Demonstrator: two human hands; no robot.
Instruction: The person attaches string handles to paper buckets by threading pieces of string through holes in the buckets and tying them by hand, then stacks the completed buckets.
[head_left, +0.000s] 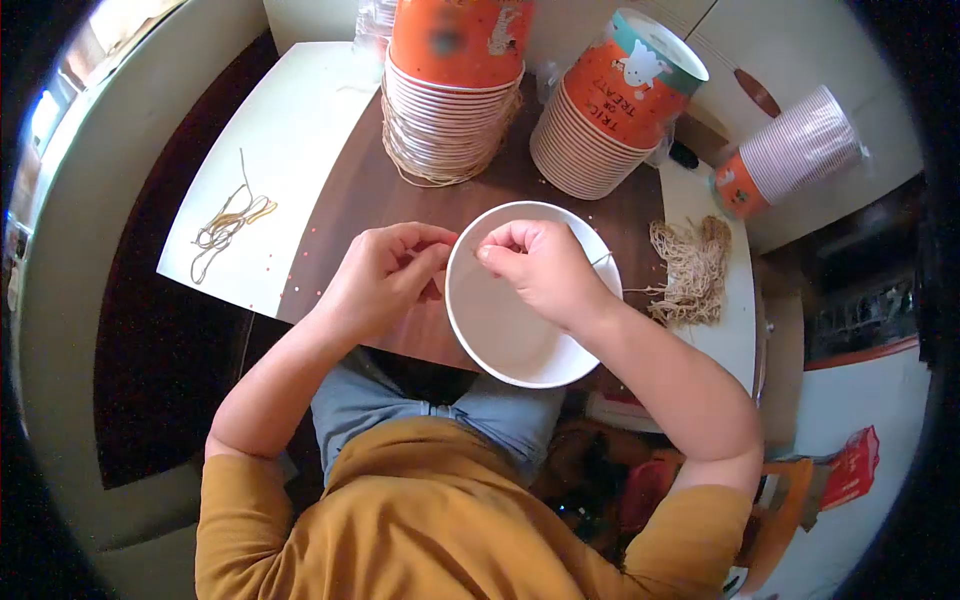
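Observation:
A white-lined paper bucket is tilted so that its mouth faces me at the front of the table. My left hand is at the outside of the bucket's left rim, thumb and fingers pinched together. Inside the mouth, close to the same rim, my right hand also pinches with thumb and forefinger. What lies between the fingertips of either hand is too small to make out. A short piece of pale cord shows at the right rim, behind my right wrist.
Stacked orange buckets with twine around them stand at the back. A second stack and a plastic-wrapped stack stand to the right. A bundle of twine lies right; loose cords lie left. Tiny paper dots are scattered about.

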